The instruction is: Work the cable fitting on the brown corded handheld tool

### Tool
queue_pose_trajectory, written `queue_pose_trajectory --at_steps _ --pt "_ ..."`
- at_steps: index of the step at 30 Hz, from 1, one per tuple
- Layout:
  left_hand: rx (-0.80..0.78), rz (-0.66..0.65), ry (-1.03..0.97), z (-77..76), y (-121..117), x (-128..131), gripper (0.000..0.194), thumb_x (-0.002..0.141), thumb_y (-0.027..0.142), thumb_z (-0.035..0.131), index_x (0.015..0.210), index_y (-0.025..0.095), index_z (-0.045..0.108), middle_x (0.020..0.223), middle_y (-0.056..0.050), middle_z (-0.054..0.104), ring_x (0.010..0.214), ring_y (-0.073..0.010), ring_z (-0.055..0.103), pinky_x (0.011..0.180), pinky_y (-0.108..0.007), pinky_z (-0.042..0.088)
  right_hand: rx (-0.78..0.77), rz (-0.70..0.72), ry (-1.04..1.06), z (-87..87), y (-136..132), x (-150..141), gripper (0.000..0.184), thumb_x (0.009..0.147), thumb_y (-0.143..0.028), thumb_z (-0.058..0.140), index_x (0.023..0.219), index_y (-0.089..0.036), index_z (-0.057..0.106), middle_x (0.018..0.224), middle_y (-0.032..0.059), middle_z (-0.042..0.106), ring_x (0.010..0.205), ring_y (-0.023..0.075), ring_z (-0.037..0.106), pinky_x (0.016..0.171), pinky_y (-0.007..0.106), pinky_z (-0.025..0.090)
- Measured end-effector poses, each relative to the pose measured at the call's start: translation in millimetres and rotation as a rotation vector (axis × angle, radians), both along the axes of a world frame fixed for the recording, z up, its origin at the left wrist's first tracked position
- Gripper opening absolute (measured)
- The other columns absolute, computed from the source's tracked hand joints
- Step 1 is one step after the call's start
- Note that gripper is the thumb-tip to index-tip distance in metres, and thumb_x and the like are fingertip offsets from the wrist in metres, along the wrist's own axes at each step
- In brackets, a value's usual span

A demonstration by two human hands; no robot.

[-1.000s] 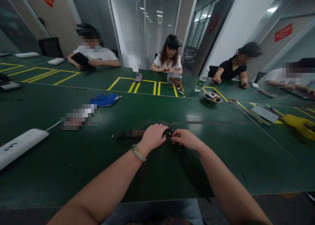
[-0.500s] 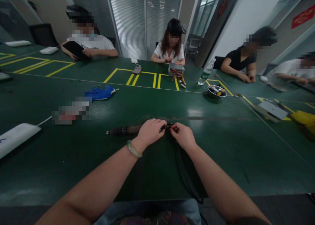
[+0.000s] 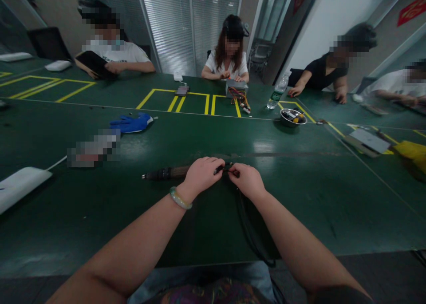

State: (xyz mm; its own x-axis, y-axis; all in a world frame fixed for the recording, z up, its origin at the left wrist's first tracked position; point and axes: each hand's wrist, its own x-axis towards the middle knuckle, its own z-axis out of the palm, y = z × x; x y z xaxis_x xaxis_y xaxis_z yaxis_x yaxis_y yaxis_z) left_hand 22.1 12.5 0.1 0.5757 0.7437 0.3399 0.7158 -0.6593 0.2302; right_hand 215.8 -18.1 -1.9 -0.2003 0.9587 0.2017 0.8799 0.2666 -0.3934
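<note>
A dark electric screwdriver (image 3: pixel 166 173) lies sideways on the green table, its bit end pointing left. My left hand (image 3: pixel 203 173) is wrapped over its rear part, hiding much of the body. Close beside it, my right hand (image 3: pixel 246 177) is closed in a pinch at the tail end, where the cord comes out; my fingers partly cover what they grip there. A black cord (image 3: pixel 244 224) runs from under my right hand down over the near table edge.
A blue glove (image 3: pixel 131 123), a blurred-out item (image 3: pixel 95 151) and a white power bank (image 3: pixel 25 186) lie to the left. Ahead are a metal bowl of small parts (image 3: pixel 293 117), a water bottle (image 3: pixel 278 91) and a grey box with wires (image 3: pixel 236 88). Several people sit across the table.
The whole view has shifted slightly. Both my hands stay at the tool's tail end with small finger movement. At right, a co-worker's hands have moved apart, one reaching left.
</note>
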Motion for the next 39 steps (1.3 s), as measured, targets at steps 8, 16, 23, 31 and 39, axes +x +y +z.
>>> queue_pose_trajectory --at_steps 8,16,23,31,39 --pt "-0.006 0.002 0.0 -0.4 0 0 0.015 0.089 0.029 0.056 0.103 0.025 0.061 0.101 -0.003 0.067 0.093 -0.0219 0.061 0.085 -0.037 0.047 0.056 0.019 -0.04 0.6 -3 -1 0.006 0.086 -0.023 0.061 0.09 -0.026 0.064 0.091 -0.0032 0.068 0.079 0.0142 0.06 0.066 0.025 0.038" --pt "-0.023 -0.002 0.018 0.9 0 -1 0.019 0.087 0.032 0.062 0.104 0.024 0.059 0.104 -0.003 0.066 0.095 -0.0222 0.061 0.086 -0.037 0.047 0.048 -0.06 -0.062 1.3 -2 -2 0.005 0.087 -0.024 0.06 0.089 -0.024 0.065 0.083 -0.0021 0.067 0.075 0.0144 0.059 0.063 0.025 0.036" --pt "-0.056 -0.006 0.041 4.9 -2 -1 0.017 0.084 0.03 0.062 0.1 0.026 0.061 0.093 -0.001 0.067 0.089 -0.0214 0.062 0.081 -0.035 0.048 -0.009 -0.026 -0.064 3.7 -3 -1 0.001 0.083 -0.024 0.063 0.084 -0.024 0.063 0.081 -0.0023 0.066 0.07 0.0137 0.056 0.062 0.025 0.034" --pt "-0.14 -0.1 0.094 14.2 -4 -13 0.023 0.08 0.033 0.063 0.102 0.029 0.062 0.09 -0.001 0.064 0.083 -0.0199 0.062 0.07 -0.029 0.047 -0.141 0.075 0.1 4.5 -8 3 0.004 0.079 -0.026 0.064 0.079 -0.022 0.062 0.068 -0.0042 0.061 0.061 0.0112 0.053 0.056 0.022 0.031" --pt "-0.08 -0.135 0.083 15.5 -8 -10 0.016 0.081 0.025 0.062 0.097 0.024 0.061 0.094 -0.002 0.067 0.094 -0.0216 0.061 0.089 -0.037 0.044 -0.194 0.074 0.045 8.2 -4 9 0.003 0.076 -0.023 0.066 0.076 -0.022 0.064 0.066 -0.0046 0.061 0.059 0.0104 0.054 0.053 0.023 0.03"
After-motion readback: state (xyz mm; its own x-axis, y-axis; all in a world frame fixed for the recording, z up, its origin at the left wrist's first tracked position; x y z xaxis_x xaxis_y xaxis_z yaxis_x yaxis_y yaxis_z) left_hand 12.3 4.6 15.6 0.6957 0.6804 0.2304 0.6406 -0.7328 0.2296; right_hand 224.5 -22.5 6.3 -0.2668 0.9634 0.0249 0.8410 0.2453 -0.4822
